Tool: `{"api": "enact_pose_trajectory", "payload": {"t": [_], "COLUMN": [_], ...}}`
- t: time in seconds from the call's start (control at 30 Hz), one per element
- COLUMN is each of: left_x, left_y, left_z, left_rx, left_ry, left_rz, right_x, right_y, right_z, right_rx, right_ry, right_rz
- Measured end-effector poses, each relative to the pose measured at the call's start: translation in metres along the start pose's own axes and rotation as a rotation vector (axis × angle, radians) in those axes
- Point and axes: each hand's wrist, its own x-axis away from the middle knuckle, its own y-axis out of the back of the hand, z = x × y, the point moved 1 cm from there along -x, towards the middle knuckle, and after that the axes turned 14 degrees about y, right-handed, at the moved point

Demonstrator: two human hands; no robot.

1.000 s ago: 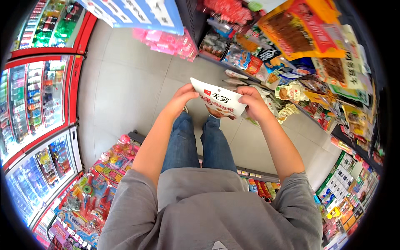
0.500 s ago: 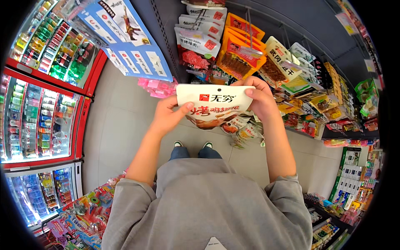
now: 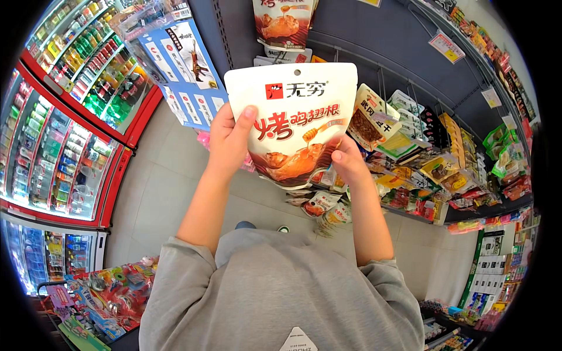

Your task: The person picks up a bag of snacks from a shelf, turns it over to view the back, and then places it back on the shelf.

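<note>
so the white and brown snack pouch (image 3: 293, 126) is up in front of the body, held between both hands. left hand (image 3: 231, 140) is clamped on its left edge, thumb across the front; right hand (image 3: 351, 158) pinches the lower right edge, a bit lower than the left one. fingers behind are mostly hidden. hands are well apart, with the pouch filling the gap. top edge is free, little hang hole in the middle, and the bottom edge is free too, with floor (image 3: 170, 187) visible below it between the forearms.

printed front faces the wearer, long axis running away from the body, hole end farthest out, barely any tilt.

past the top edge there's a hanging pouch (image 3: 284, 23) on the rack. beyond the left hand, a blue boxed toy (image 3: 184, 64), then a wide strip of floor out to the red-framed coolers (image 3: 123, 158). right-hand side is tighter: hanging snack packs (image 3: 374, 117) crowd in behind that hand.
</note>
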Motion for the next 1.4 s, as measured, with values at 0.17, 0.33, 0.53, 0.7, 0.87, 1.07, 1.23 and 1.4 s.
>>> {"api": "enact_pose_trajectory", "payload": {"t": [0.17,0.33,0.53,0.7,0.87,1.07,1.23,1.4], "left_x": [-0.015,-0.028,-0.045,-0.056,-0.069,-0.067,-0.059,-0.056], "left_y": [-0.010,-0.014,0.000,0.012,0.032,0.047,0.054,0.054], "left_z": [-0.004,-0.012,-0.018,-0.024,-0.020,-0.007,0.007,0.012], "left_rx": [0.090,0.201,0.269,0.281,0.337,0.215,0.275,0.200], "left_ry": [0.015,0.024,0.081,0.160,0.186,0.221,0.276,0.298], "left_rz": [-0.052,-0.048,-0.024,-0.027,0.014,0.087,0.227,0.234], "right_x": [0.001,0.003,-0.003,-0.013,-0.023,-0.038,-0.052,-0.062], "right_y": [-0.002,-0.005,-0.032,-0.049,-0.063,-0.076,-0.083,-0.084], "right_z": [-0.003,-0.006,-0.002,-0.003,-0.005,-0.008,-0.012,-0.019], "right_rx": [-0.051,0.054,0.172,0.213,0.215,0.218,0.186,0.233], "right_ry": [0.063,0.034,0.059,0.101,0.127,0.202,0.248,0.270], "right_rz": [-0.022,-0.052,-0.115,-0.124,-0.207,-0.305,-0.386,-0.418]}}
